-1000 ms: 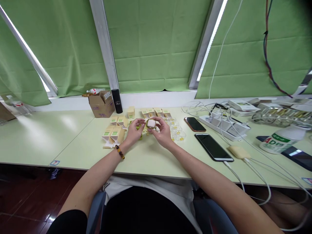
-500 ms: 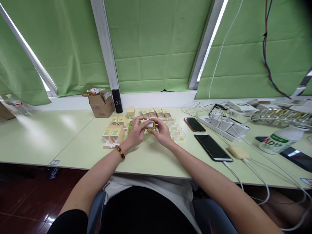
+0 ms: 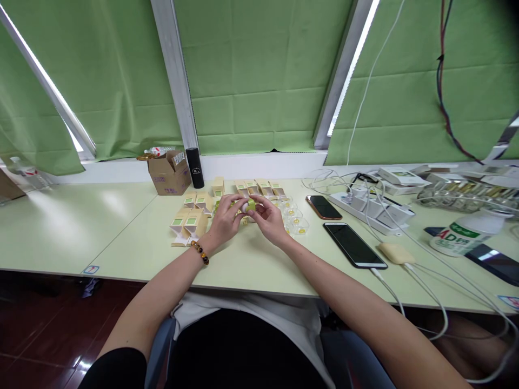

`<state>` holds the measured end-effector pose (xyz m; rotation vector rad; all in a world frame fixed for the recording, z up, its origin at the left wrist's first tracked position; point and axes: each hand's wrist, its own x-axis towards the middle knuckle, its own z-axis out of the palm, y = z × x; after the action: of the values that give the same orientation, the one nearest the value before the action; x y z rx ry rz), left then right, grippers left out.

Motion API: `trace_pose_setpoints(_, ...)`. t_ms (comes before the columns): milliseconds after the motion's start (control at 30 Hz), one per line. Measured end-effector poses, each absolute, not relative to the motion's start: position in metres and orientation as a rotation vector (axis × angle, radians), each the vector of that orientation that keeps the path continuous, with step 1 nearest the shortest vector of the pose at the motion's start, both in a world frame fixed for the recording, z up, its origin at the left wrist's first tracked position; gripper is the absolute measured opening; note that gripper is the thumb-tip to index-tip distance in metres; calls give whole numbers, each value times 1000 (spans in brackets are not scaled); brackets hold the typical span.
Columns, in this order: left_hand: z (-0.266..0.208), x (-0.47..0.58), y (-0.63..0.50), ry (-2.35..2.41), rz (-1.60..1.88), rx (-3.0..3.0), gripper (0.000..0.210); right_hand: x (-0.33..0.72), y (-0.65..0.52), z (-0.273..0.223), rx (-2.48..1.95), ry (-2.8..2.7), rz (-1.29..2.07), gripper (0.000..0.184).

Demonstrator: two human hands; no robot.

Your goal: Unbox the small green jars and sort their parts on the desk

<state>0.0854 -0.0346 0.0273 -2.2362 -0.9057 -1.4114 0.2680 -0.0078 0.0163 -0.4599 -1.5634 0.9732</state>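
Both my hands meet over the middle of the table around a small green and white piece (image 3: 250,205), too small to name more exactly. My left hand (image 3: 226,219), with a beaded bracelet (image 3: 200,252) at the wrist, pinches its white end. From the other side, the fingers of my right hand (image 3: 267,216) close on its green part. Small cream cartons with green squares (image 3: 190,222) stand left of my hands, and more cartons (image 3: 259,188) stand behind. Clear plastic pieces with yellow centres (image 3: 297,221) lie to the right. Green items behind my fingers are partly hidden.
Two phones (image 3: 354,245) and a power strip (image 3: 371,210) with tangled white cables lie to the right. Farther right stands a white bottle (image 3: 470,232). A cardboard box (image 3: 169,174) and a black cylinder (image 3: 195,168) are at the back left.
The small piece has turned between my fingers, so its green side and rounded white end now face me. My hands have stayed nearly in place.
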Motion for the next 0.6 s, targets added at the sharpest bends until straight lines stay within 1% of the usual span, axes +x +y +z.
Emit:
trace_pose_setpoints(167,27,87,-34,-887,-1415,-2178,38,266,-10,18,-457,-1551,967,63)
trace_pose_setpoints(267,29,89,-36,-887,-1396,-2158,37,266,-10,18,-463,-1541,951,59)
trace_pose_setpoints(367,29,89,-37,-953,-1350,-2146,37,265,-9,15,-488,-1528,966,55)
trace_pose_setpoints(600,29,89,-39,-1000,-1234,-2166,35,265,-9,10,-511,-1558,1031,54)
